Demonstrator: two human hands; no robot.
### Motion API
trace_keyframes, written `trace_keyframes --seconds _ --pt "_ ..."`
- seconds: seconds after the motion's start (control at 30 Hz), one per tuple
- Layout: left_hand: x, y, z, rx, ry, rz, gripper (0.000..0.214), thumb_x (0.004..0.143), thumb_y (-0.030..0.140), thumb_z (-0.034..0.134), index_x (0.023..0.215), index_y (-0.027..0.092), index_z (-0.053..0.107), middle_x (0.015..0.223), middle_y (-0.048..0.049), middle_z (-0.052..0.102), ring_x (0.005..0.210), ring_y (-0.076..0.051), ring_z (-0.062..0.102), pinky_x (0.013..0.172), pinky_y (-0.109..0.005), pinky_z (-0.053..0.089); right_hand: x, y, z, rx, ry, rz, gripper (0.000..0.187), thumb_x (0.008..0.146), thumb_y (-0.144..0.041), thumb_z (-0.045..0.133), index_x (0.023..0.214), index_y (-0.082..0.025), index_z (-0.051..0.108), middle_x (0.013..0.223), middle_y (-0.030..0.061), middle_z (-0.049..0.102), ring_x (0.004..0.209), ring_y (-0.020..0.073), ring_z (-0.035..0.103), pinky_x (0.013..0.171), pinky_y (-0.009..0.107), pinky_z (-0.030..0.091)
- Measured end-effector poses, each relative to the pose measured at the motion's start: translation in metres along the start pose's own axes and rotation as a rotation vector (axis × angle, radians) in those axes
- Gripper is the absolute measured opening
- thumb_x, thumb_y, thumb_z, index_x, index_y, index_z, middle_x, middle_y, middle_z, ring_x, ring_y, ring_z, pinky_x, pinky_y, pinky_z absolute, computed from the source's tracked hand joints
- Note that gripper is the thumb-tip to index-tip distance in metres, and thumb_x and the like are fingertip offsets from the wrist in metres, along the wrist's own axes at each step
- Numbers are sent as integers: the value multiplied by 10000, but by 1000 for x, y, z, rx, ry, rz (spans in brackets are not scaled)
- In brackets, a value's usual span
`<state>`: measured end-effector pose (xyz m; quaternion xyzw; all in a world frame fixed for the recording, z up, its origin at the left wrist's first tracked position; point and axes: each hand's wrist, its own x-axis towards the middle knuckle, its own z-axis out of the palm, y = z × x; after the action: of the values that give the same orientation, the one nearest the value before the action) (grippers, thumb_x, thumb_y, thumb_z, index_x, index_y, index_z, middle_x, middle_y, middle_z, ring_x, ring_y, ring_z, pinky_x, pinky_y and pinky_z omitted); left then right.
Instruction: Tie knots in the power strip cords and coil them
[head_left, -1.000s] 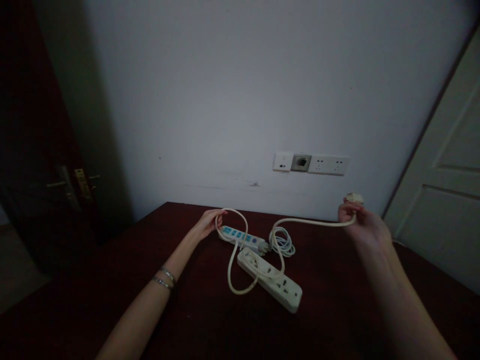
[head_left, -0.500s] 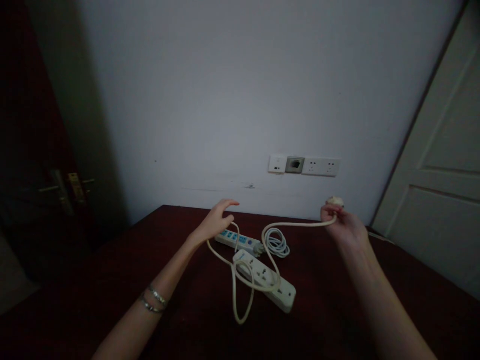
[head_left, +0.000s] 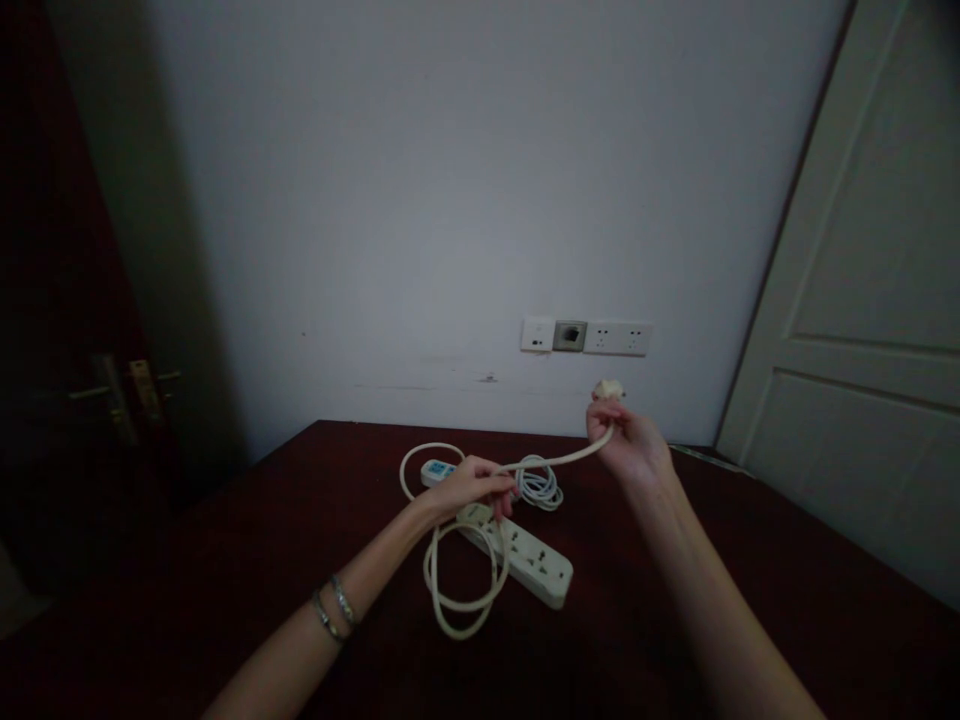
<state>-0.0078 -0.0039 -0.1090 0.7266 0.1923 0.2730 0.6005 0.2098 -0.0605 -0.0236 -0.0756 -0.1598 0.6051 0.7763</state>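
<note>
My right hand (head_left: 630, 440) is closed around the plug end of a cream power cord, with the plug (head_left: 607, 390) sticking up above the fingers. The cord (head_left: 562, 460) runs leftward from there to my left hand (head_left: 480, 485), whose fingers are closed on it. Below that hand the cord hangs in loose loops over the white power strip (head_left: 536, 563), which lies slanted on the dark red table. Behind my left hand a second power strip with blue sockets (head_left: 437, 471) shows only at its left end.
A coiled white cord (head_left: 540, 485) lies on the table (head_left: 637, 600) behind the strips. On the wall beyond sit several socket plates (head_left: 616, 338). A pale door (head_left: 862, 420) stands at the right, and a dark door with a handle (head_left: 142, 385) at the left.
My left hand has come right and down and closed on the cord; it was open before. My right hand appears further left with the plug. The view has shifted slightly.
</note>
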Motion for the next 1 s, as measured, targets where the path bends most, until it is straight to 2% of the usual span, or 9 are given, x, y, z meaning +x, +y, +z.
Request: trace_keyframes --seconds 0.1,0.23,0.43,0.53,0.7,0.8,0.9,1.0 --pt "-11 5 -7 -65 12 4 316 755 390 608 719 79 649 506 -29 584 393 -74 478 415 -196 339 0 -7 0 33 17 -7 260 824 49 287 767 -179 398 525 -87 339 383 8 356 370 49 358" --pt "-25 24 -10 -83 -20 25 337 786 390 562 717 72 650 493 -34 582 324 -39 379 368 -189 233 4 -15 -4 17 37 -32 261 794 61 314 743 -182 392 523 -88 340 374 9 353 354 48 358" --pt "-39 51 4 -1 -108 -24 315 851 353 480 812 82 636 493 -16 578 291 -17 294 351 -190 167 9 -22 -11 24 118 -26 282 814 53 253 724 -177 391 509 -84 349 356 9 353 343 50 362" --pt "-44 65 10 94 -131 -63 299 867 346 453 824 98 614 483 -3 569 290 -17 265 340 -186 130 9 -23 -11 15 109 -39 278 811 53 262 707 -175 383 504 -86 348 350 3 349 341 41 357" --pt "-50 84 8 355 -110 -90 314 876 386 432 856 131 613 450 26 531 333 -39 281 354 -168 195 5 -21 -8 26 120 -32 282 826 39 253 692 -177 375 498 -83 344 352 8 345 339 43 353" --pt "-53 86 3 476 -135 -92 316 874 394 436 847 145 630 453 20 536 364 -56 336 378 -171 247 2 -18 -5 -10 54 -16 277 826 33 276 680 -182 373 487 -84 330 361 18 339 340 51 357" --pt "-57 82 -1 509 -178 -117 316 872 403 446 851 158 644 469 14 551 371 -62 369 386 -178 264 -1 -14 -3 -54 -17 6 274 840 16 291 671 -183 375 481 -84 322 362 19 334 348 50 354" --pt "-63 74 -1 438 -199 -161 333 873 426 441 872 159 641 497 15 560 347 -53 366 369 -178 257 -3 -9 -1 -48 -31 27 277 864 -9 284 667 -180 377 482 -81 326 365 15 348 361 45 355"
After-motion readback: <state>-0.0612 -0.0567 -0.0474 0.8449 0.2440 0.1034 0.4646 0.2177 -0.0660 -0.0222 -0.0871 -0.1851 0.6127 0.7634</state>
